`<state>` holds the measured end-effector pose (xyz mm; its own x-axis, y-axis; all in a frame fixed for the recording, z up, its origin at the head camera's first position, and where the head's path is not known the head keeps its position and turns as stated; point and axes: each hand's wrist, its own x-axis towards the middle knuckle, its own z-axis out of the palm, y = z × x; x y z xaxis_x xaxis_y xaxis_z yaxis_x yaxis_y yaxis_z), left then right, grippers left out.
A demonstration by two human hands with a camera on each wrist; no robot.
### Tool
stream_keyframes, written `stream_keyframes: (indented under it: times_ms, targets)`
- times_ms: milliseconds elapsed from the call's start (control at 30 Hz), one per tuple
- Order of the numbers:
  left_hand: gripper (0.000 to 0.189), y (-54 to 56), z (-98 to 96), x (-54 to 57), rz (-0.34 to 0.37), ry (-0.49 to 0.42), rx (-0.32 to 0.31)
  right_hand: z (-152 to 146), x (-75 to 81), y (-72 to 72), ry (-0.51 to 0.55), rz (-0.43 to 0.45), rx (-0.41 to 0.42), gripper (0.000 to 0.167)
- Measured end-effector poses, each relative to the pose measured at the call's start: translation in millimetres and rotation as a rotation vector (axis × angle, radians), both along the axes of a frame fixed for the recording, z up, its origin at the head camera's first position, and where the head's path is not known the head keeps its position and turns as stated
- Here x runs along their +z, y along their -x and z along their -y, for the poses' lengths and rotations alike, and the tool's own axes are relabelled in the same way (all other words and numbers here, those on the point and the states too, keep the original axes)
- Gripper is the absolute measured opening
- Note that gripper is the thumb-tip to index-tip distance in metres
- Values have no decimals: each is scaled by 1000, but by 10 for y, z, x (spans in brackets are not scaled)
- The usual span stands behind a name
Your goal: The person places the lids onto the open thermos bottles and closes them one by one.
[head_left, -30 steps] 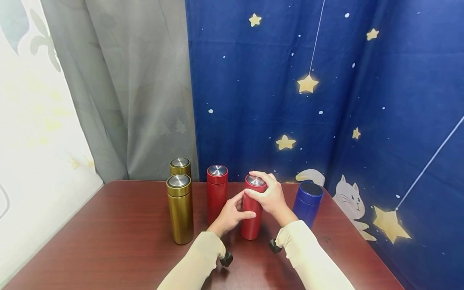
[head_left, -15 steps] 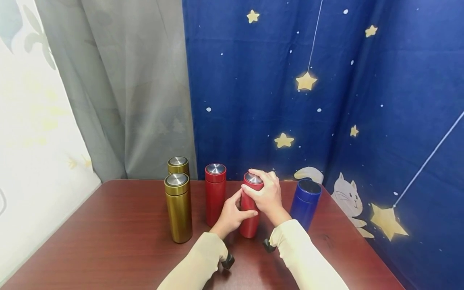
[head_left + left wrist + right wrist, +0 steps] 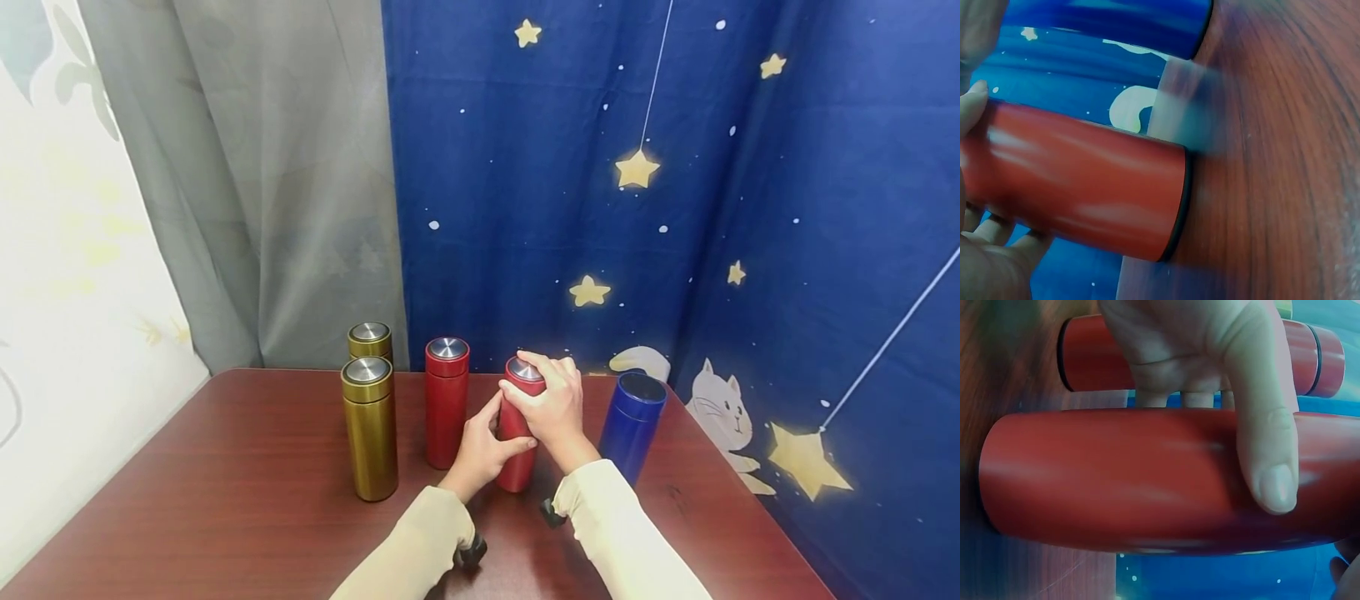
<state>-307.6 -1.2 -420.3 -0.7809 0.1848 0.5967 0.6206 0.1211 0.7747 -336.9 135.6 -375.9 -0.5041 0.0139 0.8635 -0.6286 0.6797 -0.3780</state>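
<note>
A red thermos bottle (image 3: 516,477) stands upright on the table, its lid topped by a silver disc. My left hand (image 3: 480,450) grips its body from the left, the thumb lying across the near side, as the right wrist view shows. My right hand (image 3: 553,404) holds the lid from above and the right, fingers over the top edge and thumb on the near side. In the left wrist view, the lower body of the red thermos (image 3: 1097,181) shows, with its dark base ring at the table top.
A second red thermos (image 3: 447,408) stands just left of the hands. Further left are two gold thermoses, the front one (image 3: 370,433) partly covering the rear one (image 3: 370,335). A blue thermos (image 3: 633,425) stands behind the right forearm. Curtains (image 3: 525,167) hang behind the dark red table (image 3: 225,483).
My right wrist and forearm have swung slightly left while the hand stays on the lid. The left hand keeps its grip on the body. The other bottles stand where they were.
</note>
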Motion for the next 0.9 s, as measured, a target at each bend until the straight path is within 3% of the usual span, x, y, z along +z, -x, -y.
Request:
stream_keyframes:
  times_ms: [267, 400, 533, 633, 900]
  targets:
    - [80, 79, 11, 22, -6, -9, -36, 6, 95, -20, 13, 140, 48, 51]
    - [80, 173, 1, -59, 24, -9, -52, 5, 107, -37, 50, 248, 74, 54]
    - [87, 287, -9, -176, 74, 64, -3, -7, 99, -66, 129, 341, 155, 58]
    - [89, 332, -8, -202, 80, 110, 39, -18, 94, -85, 162, 356, 207, 63]
    - [93, 292, 20, -158, 41, 253, 114, -62, -20, -152, 172, 369, 182, 77]
